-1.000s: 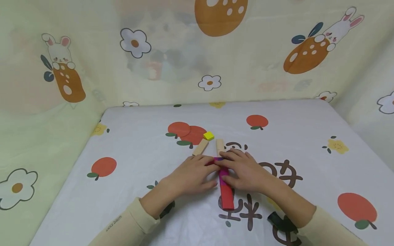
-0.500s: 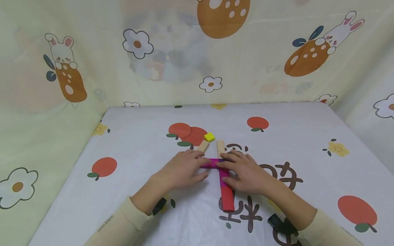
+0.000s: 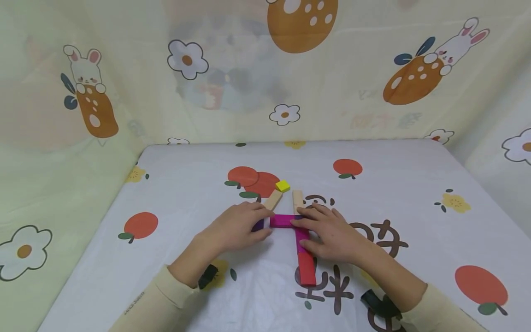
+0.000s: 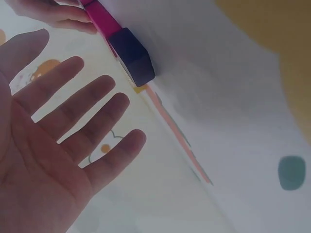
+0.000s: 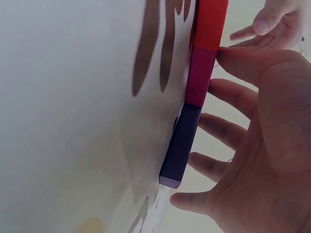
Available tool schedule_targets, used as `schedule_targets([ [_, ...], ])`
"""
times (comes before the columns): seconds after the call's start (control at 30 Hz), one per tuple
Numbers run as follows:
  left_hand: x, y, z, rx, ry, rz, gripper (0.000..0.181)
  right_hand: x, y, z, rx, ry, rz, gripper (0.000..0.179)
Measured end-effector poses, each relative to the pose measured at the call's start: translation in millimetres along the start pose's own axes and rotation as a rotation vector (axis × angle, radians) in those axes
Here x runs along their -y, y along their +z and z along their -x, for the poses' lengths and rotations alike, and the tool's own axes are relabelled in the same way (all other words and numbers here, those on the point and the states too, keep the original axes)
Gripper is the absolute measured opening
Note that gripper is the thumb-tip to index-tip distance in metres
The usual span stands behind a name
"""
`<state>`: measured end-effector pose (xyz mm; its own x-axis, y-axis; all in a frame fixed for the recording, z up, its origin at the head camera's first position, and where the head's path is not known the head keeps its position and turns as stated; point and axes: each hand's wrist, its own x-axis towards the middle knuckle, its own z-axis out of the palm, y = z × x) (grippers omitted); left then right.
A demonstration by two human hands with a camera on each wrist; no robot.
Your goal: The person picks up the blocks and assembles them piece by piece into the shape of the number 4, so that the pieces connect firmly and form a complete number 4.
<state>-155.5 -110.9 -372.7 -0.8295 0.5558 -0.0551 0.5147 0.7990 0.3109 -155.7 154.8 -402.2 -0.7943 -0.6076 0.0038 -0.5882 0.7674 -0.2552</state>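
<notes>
Head view has the crosswise magenta block (image 3: 282, 221) lying flat between your hands, just right of your left fingertips, its far end running under your right ones. The left dark block (image 3: 258, 225) sits half hidden beneath your left hand (image 3: 234, 228); whether it touches the magenta one you can't be sure. Your right hand (image 3: 329, 230) clasps nothing: its straight fingers lie along the right dark block (image 5: 180, 145) and the lengthwise magenta block (image 5: 200, 77). Your left fingers also look extended, not wrapped round anything.

Expect light, stiff pieces, probably painted wood: smooth, hardly fragile, and likely to skid on the cloth (image 3: 398, 184) if nudged. Pinch each by its long sides near the middle.

Compared with a second ago, your left hand has slid left, away from your right, uncovering the crosswise block; your right hand has barely moved.

Nearer you, below your right thumb, the red block (image 3: 307, 269) continues the lengthwise row. Beyond your fingertips lie the left wooden block (image 3: 273, 200), the right wooden block (image 3: 297, 201) and, farther off, the yellow block (image 3: 283, 186).
</notes>
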Motion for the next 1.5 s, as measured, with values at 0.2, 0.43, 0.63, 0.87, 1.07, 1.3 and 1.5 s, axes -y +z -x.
schedule_targets([
  [0.2, 5.0, 3.8, -0.5, 0.007, -0.020, 0.016, 0.045, -1, 2, 1.6, 0.011, 0.019, -0.008, 0.053],
  [0.43, 8.0, 6.2, -3.3, 0.019, -0.035, 0.034, 0.044, -1, 2, 1.6, 0.016, 0.025, -0.007, 0.054],
  [0.63, 10.8, 7.8, -5.6, 0.017, -0.056, -0.007, 0.044, -2, 2, 2.3, 0.014, 0.019, -0.014, 0.053],
  [0.87, 11.4, 6.6, -6.8, 0.024, -0.097, -0.038, 0.044, -2, 1, 2.0, 0.013, 0.014, -0.017, 0.053],
  [1.07, 13.1, 7.0, -7.5, 0.041, -0.125, -0.054, 0.046, -2, 1, 0.5, 0.015, 0.017, -0.008, 0.054],
  [1.3, 13.4, 8.3, -7.6, 0.041, -0.116, -0.084, 0.041, -2, 2, 0.8, 0.010, 0.016, -0.010, 0.055],
  [1.5, 12.8, 8.5, -8.3, 0.038, -0.108, -0.093, 0.038, -3, 3, 0.6, 0.011, 0.019, -0.011, 0.055],
])
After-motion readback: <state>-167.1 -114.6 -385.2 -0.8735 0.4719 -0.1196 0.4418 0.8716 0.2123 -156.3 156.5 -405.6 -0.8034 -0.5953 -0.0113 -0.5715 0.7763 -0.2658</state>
